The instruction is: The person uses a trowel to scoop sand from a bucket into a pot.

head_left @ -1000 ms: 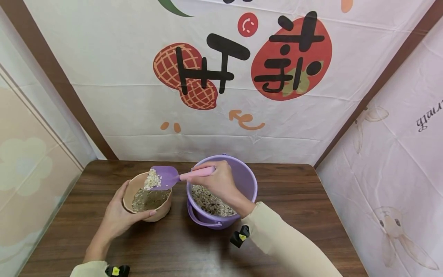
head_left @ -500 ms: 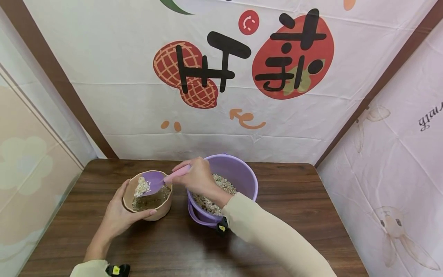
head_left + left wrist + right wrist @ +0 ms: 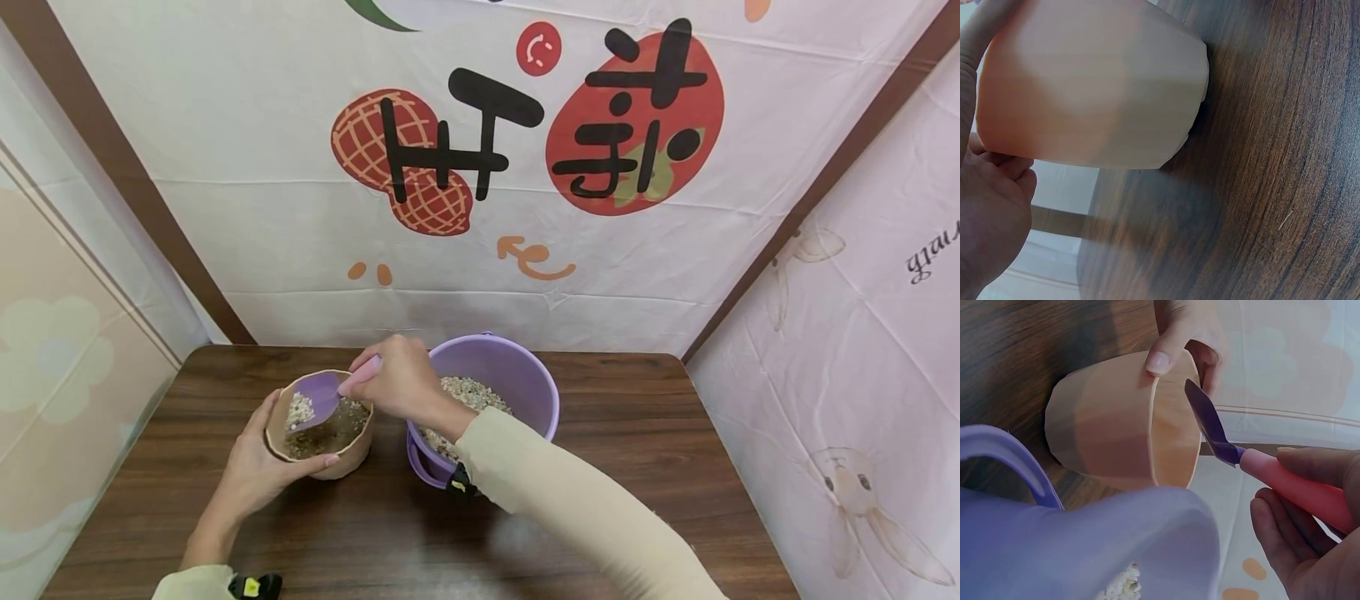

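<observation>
Oats [image 3: 300,408] sit on the purple blade of the scoop [image 3: 318,400], which I tip down inside the tan cup [image 3: 352,450] so they slide off into it rather than onto the table [image 3: 600,467]. From the head view, my right hand [image 3: 397,383] has its fingers wrapped round the pink handle, wrist raised above the purple bucket [image 3: 540,392] just beside the cup; the bucket stands close so the scoop has little way to travel. My left hand [image 3: 255,471] cups the near wall of the cup, thumb up at the rim, to steady it against the push of the scoop. More oats and darker grain lie in the cup's bottom and in the bucket.

Left wrist view: the cup [image 3: 1097,81] fills the frame, its base resting on the dark wood table [image 3: 1272,187]. My palm [image 3: 988,212] lies against its side and my fingers bend round the wall, holding it in place.

Right wrist view: the cup [image 3: 1116,431] is seen from the side with my left hand's fingertips [image 3: 1160,362] hooked over the far rim. The scoop blade [image 3: 1207,425] angles into the mouth of the cup, and my right fingers [image 3: 1297,537] are curled firmly round the pink handle [image 3: 1291,490]. The bucket's rim [image 3: 1116,531] and handle loop sit blurred in the foreground, a few oats showing inside.
</observation>
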### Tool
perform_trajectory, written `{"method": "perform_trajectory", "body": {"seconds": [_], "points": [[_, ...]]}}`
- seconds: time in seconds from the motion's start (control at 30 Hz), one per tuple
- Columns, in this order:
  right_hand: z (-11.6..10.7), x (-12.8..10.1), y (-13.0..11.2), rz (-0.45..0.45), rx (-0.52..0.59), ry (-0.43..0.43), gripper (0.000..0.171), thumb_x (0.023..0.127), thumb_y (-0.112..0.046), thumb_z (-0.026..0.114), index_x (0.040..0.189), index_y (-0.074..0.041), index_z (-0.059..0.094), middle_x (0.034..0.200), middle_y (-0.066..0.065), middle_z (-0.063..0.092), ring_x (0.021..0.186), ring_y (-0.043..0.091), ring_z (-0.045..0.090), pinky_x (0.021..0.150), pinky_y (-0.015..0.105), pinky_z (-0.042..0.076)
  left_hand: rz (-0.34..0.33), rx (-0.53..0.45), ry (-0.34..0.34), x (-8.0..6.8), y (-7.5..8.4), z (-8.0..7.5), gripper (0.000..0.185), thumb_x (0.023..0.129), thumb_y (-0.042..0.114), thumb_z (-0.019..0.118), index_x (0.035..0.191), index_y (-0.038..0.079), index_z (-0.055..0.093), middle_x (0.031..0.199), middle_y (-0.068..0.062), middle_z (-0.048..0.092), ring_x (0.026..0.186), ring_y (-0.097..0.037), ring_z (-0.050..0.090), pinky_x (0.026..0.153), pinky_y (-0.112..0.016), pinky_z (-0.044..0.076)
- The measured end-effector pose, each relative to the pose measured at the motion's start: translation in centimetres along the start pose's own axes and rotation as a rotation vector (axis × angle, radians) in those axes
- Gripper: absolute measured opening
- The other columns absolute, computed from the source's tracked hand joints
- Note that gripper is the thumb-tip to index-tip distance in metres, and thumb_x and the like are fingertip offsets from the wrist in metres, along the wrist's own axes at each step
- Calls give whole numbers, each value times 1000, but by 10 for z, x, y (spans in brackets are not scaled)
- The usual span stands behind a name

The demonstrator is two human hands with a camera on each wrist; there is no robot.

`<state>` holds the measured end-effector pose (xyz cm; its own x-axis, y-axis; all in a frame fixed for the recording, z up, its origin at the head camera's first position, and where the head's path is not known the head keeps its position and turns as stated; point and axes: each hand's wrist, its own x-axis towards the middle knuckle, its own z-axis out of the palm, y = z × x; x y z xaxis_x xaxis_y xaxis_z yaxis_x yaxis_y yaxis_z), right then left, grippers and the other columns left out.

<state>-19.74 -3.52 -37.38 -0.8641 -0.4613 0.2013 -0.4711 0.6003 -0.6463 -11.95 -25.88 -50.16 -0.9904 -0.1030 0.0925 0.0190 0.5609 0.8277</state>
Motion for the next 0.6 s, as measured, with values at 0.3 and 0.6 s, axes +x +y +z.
{"method": "perform_trajectory", "body": {"seconds": [0.3, 0.6], "points": [[-1, -1, -3, -139, -205, -18, 11, 82, -25, 86, 92, -23, 83, 84, -14, 76, 78, 2, 67, 66, 11, 46, -13, 2, -9, 0, 0, 1, 135, 67, 36, 97, 163, 4, 7, 157, -34, 26, 136, -55, 32, 102, -73, 32], [-13, -11, 7, -153, -152, -12, 15, 82, -25, 87, 95, -20, 83, 92, -9, 77, 82, 1, 66, 73, 11, 47, -5, -14, 0, -1, 0, 1, 136, 65, 33, 98, 163, 4, 8, 156, -34, 28, 136, -53, 33, 102, -72, 31]]}}
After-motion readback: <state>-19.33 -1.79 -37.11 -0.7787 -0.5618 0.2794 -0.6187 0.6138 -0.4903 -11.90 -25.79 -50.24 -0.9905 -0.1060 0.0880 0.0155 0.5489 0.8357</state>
